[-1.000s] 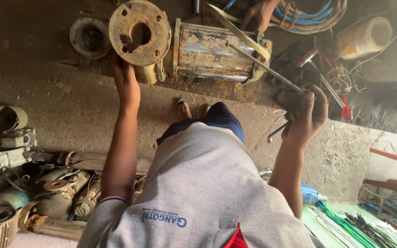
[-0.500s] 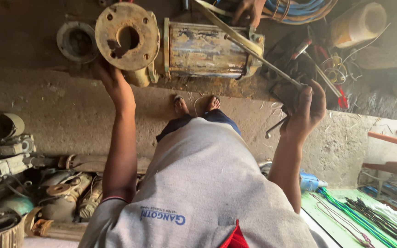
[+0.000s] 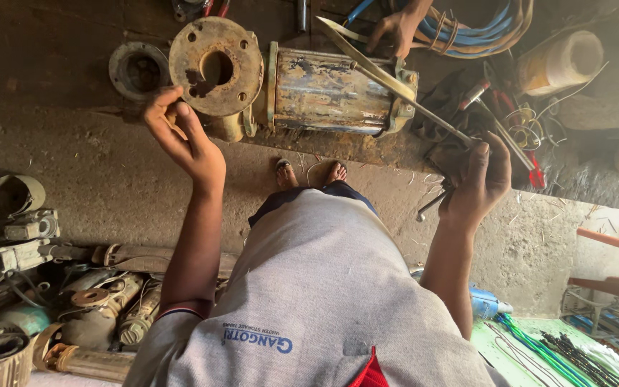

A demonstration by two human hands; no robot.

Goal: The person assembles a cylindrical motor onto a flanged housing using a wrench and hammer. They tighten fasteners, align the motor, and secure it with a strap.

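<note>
Your left hand [image 3: 184, 140] was open, fingertips at the rusty flange [image 3: 215, 66] on the motor [image 3: 331, 89] end. Right hand [image 3: 478, 179] gripped a long flat bar [image 3: 395, 82] slanting across the motor, which lay sideways on the floor [image 3: 94, 179].

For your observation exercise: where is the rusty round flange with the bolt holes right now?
In the head view, upper left of centre, the rusty flange sits on the end of the pump body, just above the left hand, with a smaller ring to its left.

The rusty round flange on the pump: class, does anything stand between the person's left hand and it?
Nothing visible does. The left hand is raised right at the lower edge of the rusty flange, fingers at its rim. The right hand grips a long metal bar off to the side.
</note>
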